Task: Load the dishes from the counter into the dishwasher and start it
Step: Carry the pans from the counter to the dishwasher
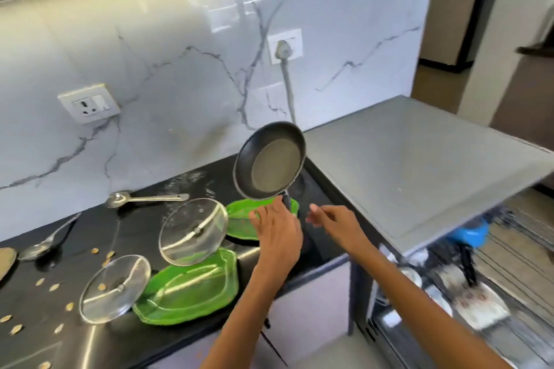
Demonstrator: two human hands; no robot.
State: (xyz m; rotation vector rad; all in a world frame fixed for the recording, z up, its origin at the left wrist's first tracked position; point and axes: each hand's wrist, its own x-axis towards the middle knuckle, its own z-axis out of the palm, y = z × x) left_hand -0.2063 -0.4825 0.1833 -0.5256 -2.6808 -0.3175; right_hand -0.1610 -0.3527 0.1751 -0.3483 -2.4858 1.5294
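Pan, mid-frame above the desk, tilted, its handle gripped in my left hand; right hand relaxed, holding nothing. Next: carry it lower right to the dishwasher rack.

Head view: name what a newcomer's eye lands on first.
A black frying pan is held tilted above the black counter by the left hand, gripping its handle. Bright green plates lie below with two glass lids. At right, the dishwasher stands open.
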